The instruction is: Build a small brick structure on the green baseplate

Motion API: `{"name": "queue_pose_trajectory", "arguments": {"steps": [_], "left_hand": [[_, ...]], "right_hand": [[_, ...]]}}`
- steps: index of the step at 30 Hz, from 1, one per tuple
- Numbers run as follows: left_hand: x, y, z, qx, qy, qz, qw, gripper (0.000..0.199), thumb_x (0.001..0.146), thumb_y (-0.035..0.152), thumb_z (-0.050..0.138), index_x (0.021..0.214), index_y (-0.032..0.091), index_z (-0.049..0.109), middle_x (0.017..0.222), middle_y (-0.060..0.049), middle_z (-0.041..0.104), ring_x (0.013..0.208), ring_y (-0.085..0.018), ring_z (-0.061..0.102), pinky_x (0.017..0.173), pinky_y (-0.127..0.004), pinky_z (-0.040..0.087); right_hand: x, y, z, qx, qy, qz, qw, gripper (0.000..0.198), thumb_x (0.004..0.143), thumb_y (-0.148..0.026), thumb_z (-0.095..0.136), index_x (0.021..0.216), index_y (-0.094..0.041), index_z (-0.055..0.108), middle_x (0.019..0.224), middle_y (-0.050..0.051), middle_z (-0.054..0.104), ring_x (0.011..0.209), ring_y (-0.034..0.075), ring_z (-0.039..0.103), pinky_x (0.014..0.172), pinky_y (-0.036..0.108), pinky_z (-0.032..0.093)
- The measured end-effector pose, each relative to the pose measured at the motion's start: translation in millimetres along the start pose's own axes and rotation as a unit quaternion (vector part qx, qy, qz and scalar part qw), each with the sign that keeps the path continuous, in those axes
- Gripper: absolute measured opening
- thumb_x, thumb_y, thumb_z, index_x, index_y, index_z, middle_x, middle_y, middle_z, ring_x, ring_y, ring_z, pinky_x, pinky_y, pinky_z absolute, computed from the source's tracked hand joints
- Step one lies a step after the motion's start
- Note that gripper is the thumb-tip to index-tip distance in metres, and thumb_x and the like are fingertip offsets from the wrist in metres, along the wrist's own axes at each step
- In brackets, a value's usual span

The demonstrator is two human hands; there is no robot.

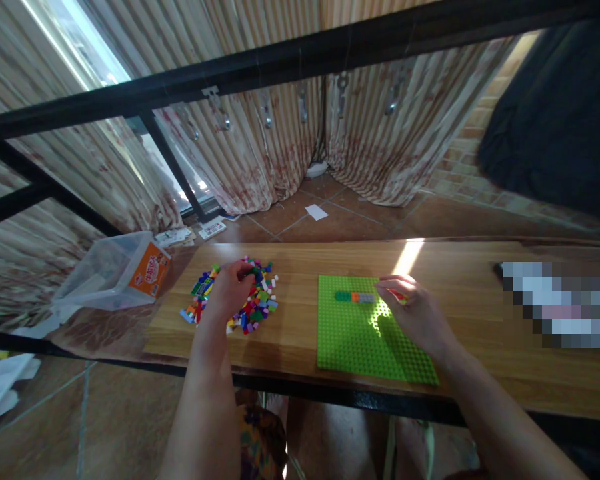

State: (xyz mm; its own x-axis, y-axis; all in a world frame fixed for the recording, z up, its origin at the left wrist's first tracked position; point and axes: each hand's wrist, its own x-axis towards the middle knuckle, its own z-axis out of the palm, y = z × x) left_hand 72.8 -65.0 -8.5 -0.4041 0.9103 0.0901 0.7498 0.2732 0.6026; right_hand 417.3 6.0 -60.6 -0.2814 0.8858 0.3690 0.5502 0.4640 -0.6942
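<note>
My left hand [231, 288] is over a pile of small coloured toy bricks [253, 313]. Its fingers curl down together among the bricks, and whatever they pinch is hidden. On the right, a green studded baseplate [350, 340] lies flat on the table. A short row of bricks, dark green, orange and grey [365, 297], runs along its upper part. At the right end of this row, the fingers of my right hand [414, 308] are closed on a red brick [398, 294], partly covered by them. Bright sunlight falls across the plate beside that hand.
The wooden table [295, 280] has a dark metal edge towards me. A clear plastic box [103, 277] with an orange label stands beyond its left end. A pixelated object [555, 303] lies at the right. A dark rail [280, 60] crosses in front of curtains.
</note>
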Motion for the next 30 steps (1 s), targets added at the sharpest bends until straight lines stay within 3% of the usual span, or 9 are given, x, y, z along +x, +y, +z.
{"name": "queue_pose_trajectory", "arguments": {"steps": [3, 6, 10, 13, 16, 20, 26, 30], "left_hand": [[-1.7, 11.8, 16.8, -0.18, -0.036, 0.014, 0.983, 0.027, 0.077, 0.025, 0.057, 0.1, 0.013, 0.065, 0.093, -0.007, 0.071, 0.083, -0.018, 0.065, 0.078, -0.03, 0.051], [-8.0, 31.0, 45.2, -0.277, -0.049, 0.018, 0.959, 0.03, 0.076, 0.024, 0.059, 0.103, 0.013, 0.063, 0.093, -0.008, 0.071, 0.081, -0.017, 0.065, 0.076, -0.03, 0.052], [-24.3, 62.0, 81.2, -0.272, -0.05, 0.054, 0.96, 0.032, 0.078, 0.02, 0.058, 0.111, 0.016, 0.061, 0.098, -0.008, 0.07, 0.084, -0.017, 0.066, 0.081, -0.032, 0.052], [-39.0, 83.5, 96.4, -0.249, -0.069, 0.094, 0.962, 0.029, 0.082, 0.019, 0.055, 0.11, 0.019, 0.062, 0.099, -0.008, 0.07, 0.09, -0.018, 0.065, 0.084, -0.033, 0.051], [-50.0, 98.8, 104.1, -0.23, -0.087, 0.115, 0.962, 0.026, 0.082, 0.017, 0.053, 0.106, 0.02, 0.064, 0.097, -0.007, 0.07, 0.09, -0.02, 0.065, 0.085, -0.034, 0.051], [-53.5, 106.8, 112.0, -0.263, -0.082, 0.089, 0.957, 0.024, 0.081, 0.014, 0.053, 0.1, 0.019, 0.066, 0.094, -0.007, 0.07, 0.09, -0.02, 0.064, 0.086, -0.035, 0.05], [-51.2, 108.4, 116.5, -0.472, -0.145, -0.022, 0.869, 0.017, 0.076, 0.019, 0.059, 0.092, 0.017, 0.066, 0.084, -0.003, 0.067, 0.07, -0.012, 0.061, 0.068, -0.026, 0.051], [-53.6, 110.2, 112.1, -0.536, -0.169, -0.073, 0.824, 0.019, 0.073, 0.021, 0.064, 0.092, 0.017, 0.065, 0.075, 0.0, 0.063, 0.062, -0.008, 0.055, 0.065, -0.023, 0.048]], "right_hand": [[-2.0, -14.9, 5.4, 0.032, -0.01, -0.013, 0.999, 0.025, 0.089, -0.038, 0.05, 0.086, -0.023, 0.071, 0.097, 0.007, 0.07, 0.085, 0.021, 0.066, 0.08, 0.04, 0.053], [-7.5, -33.1, 15.6, 0.108, -0.014, 0.002, 0.994, 0.023, 0.088, -0.039, 0.053, 0.089, -0.023, 0.07, 0.096, 0.006, 0.069, 0.089, 0.02, 0.065, 0.078, 0.038, 0.054], [-13.4, -50.6, 30.5, 0.213, -0.047, 0.072, 0.973, 0.033, 0.082, -0.046, 0.061, 0.105, -0.023, 0.066, 0.1, 0.007, 0.068, 0.087, 0.02, 0.065, 0.075, 0.036, 0.056], [-13.1, -54.4, 37.2, 0.277, -0.058, 0.089, 0.955, 0.039, 0.08, -0.045, 0.064, 0.112, -0.023, 0.063, 0.102, 0.007, 0.069, 0.09, 0.021, 0.066, 0.077, 0.037, 0.056], [-11.7, -52.7, 39.4, 0.299, -0.048, 0.094, 0.948, 0.035, 0.081, -0.043, 0.064, 0.11, -0.024, 0.065, 0.098, 0.006, 0.07, 0.094, 0.021, 0.066, 0.082, 0.039, 0.055], [-11.7, -48.0, 38.4, 0.328, -0.016, 0.11, 0.938, 0.029, 0.082, -0.042, 0.063, 0.103, -0.023, 0.068, 0.096, 0.006, 0.072, 0.092, 0.021, 0.066, 0.086, 0.042, 0.054], [-9.0, -44.2, 33.0, 0.407, -0.011, 0.171, 0.897, 0.032, 0.076, -0.042, 0.068, 0.101, -0.021, 0.067, 0.094, 0.006, 0.072, 0.076, 0.018, 0.068, 0.079, 0.041, 0.058], [-7.3, -46.5, 31.5, 0.436, -0.028, 0.194, 0.879, 0.038, 0.074, -0.042, 0.07, 0.103, -0.019, 0.066, 0.092, 0.007, 0.072, 0.076, 0.018, 0.068, 0.077, 0.04, 0.058]]}}
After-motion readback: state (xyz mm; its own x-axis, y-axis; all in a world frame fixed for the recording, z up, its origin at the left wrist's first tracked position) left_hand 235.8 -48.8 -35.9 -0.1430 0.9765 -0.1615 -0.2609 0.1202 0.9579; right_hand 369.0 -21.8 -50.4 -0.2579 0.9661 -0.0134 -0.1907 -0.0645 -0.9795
